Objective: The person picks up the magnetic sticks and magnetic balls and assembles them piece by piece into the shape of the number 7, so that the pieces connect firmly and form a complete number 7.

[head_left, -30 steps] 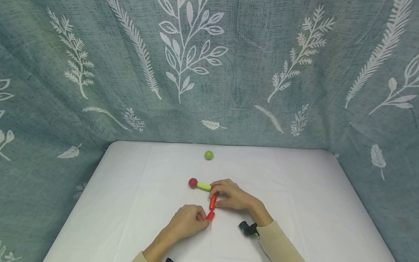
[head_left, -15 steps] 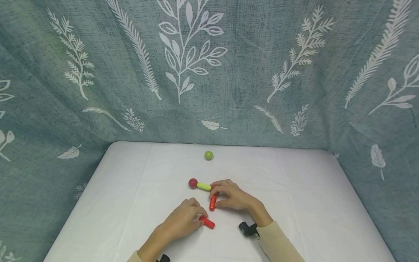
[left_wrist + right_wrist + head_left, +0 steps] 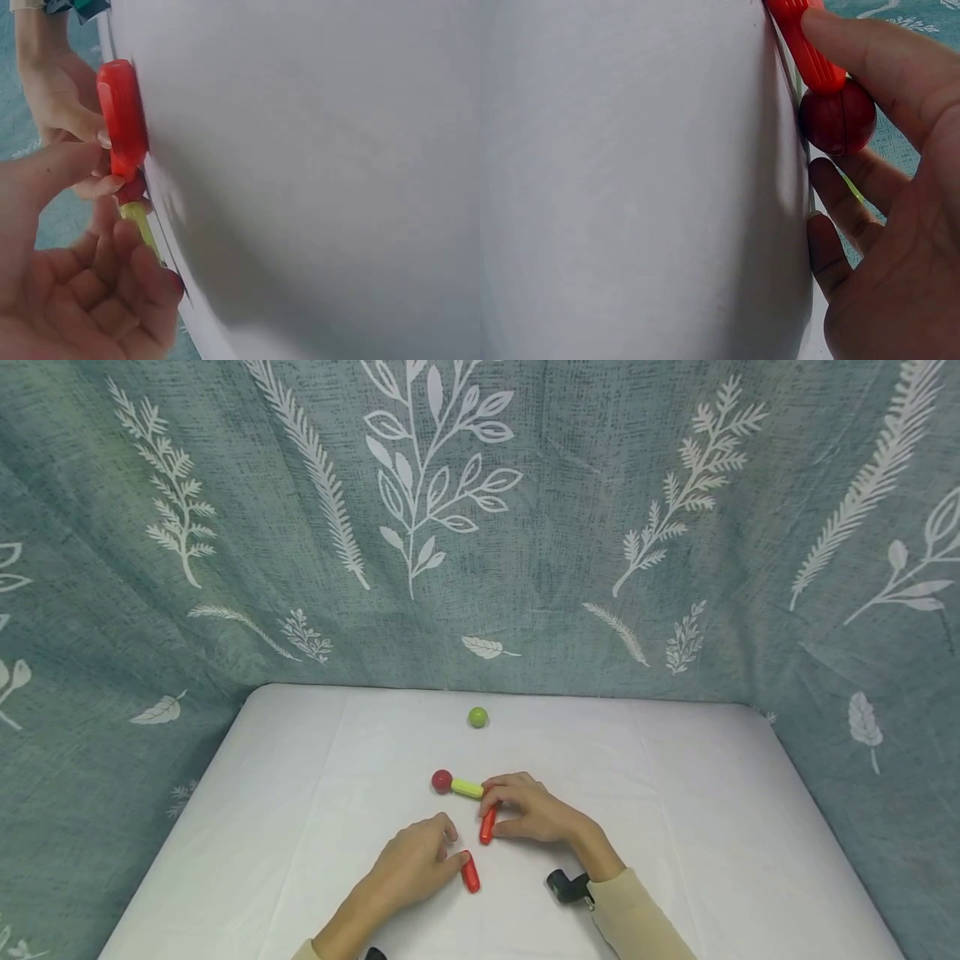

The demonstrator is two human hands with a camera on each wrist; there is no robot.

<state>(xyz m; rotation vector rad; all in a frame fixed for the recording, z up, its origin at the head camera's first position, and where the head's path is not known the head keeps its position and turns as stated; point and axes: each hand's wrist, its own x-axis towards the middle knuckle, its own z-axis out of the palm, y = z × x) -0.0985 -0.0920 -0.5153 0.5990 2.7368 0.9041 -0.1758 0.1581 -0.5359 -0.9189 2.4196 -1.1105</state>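
A loose red stick (image 3: 470,872) lies on the white table; the thumb of my left hand (image 3: 416,864) touches its upper end, the other fingers raised apart from it. In the left wrist view this red stick (image 3: 122,112) stands beside the thumb. My right hand (image 3: 536,810) holds another red stick (image 3: 487,825) between thumb and fingers. The right wrist view shows that stick (image 3: 810,52) meeting a dark red ball (image 3: 838,118) by the fingers. A yellow-green stick (image 3: 467,788) runs from there to a red ball (image 3: 442,781).
A green ball (image 3: 477,717) sits farther back on the white table (image 3: 360,752). A patterned green-grey curtain (image 3: 555,635) hangs behind the table and at both sides. Black wrist cameras show at both forearms, the right one (image 3: 567,886) beside the sleeve.
The loose red stick has turned from slanting away from the left hand to lying nearly lengthwise. My left fingers have come off it, leaving the thumb touching. My right hand has stayed put.
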